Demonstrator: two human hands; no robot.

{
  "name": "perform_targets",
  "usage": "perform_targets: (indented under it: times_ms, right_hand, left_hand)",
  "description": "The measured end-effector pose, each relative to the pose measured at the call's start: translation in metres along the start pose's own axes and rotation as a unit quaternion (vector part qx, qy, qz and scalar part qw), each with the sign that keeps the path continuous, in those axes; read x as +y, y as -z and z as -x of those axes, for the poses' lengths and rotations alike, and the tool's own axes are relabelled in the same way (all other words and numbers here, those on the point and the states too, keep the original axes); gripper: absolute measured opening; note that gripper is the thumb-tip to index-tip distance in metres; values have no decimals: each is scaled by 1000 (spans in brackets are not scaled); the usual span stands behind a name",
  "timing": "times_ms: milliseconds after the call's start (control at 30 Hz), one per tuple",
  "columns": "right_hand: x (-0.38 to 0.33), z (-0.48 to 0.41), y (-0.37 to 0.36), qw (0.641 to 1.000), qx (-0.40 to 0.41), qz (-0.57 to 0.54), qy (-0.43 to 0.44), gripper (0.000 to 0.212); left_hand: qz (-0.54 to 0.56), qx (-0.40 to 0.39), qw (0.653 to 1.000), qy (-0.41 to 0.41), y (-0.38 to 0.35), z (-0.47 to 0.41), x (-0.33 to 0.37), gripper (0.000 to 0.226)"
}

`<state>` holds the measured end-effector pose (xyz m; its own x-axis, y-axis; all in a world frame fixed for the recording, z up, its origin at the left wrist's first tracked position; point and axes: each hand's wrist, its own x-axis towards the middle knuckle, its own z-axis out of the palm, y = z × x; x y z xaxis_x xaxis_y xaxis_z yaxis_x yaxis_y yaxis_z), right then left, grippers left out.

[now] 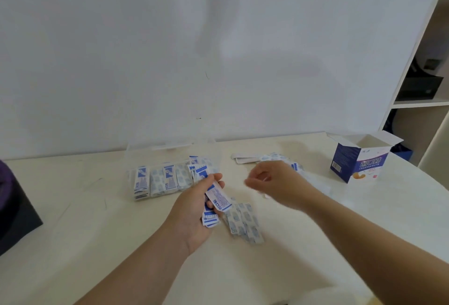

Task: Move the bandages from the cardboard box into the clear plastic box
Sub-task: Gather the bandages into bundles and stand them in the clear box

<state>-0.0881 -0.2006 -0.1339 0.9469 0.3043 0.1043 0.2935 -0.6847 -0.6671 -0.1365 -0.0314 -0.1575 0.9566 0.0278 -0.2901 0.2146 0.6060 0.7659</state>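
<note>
Bandages (217,199) sit as a small sheaf in the left hand (194,210), whose fingers and thumb are curled round them. More already stand in rows inside the clear plastic box (170,145), just beyond that hand's fingertips. The right hand (274,179) hovers apart from the left with its fingers curled. It is blurred, so I cannot tell whether it pinches anything.

Sorting looks to be mid-way: the sheaf is gathered and seems ready to go in. Next it needs a short reach forward with the left hand, with the sheaf kept square so it slots beside the packed rows.

By count there is one clear plastic box and one cardboard box (359,161). The cardboard box stands open-flapped, well out past the right hand.

Bandages outside the box fall into three lots:
- the held sheaf
- a loose strip (243,222) on the bench (97,244) between the two wrists
- a scattered heap (274,157) just beyond the right hand

Single pieces are too many and too blurred to count.

One dark block (17,210) lies far off the left hand's side.
</note>
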Motion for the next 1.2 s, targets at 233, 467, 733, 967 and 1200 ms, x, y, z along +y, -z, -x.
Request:
perform_targets:
  times_ms: [233,467,733,967,1200]
  right_hand:
    - [49,-16,35,945,-133,286,-90,38]
    - [42,-29,41,914,-199,334,-119,30]
    - [48,-37,40,916,-204,321,-131,28]
    - [24,-21,43,973,-101,206,-5,22]
    - [11,10,-18,954,-39,158,252,23]
  left_hand:
    - [41,-11,999,30,5,-4,0,16]
    - [52,-10,998,19,8,-5,3,17]
    - [41,-8,999,19,9,-8,2,22]
    - [61,8,998,11,11,-10,5,23]
    - [98,25,995,-2,16,-14,5,21]
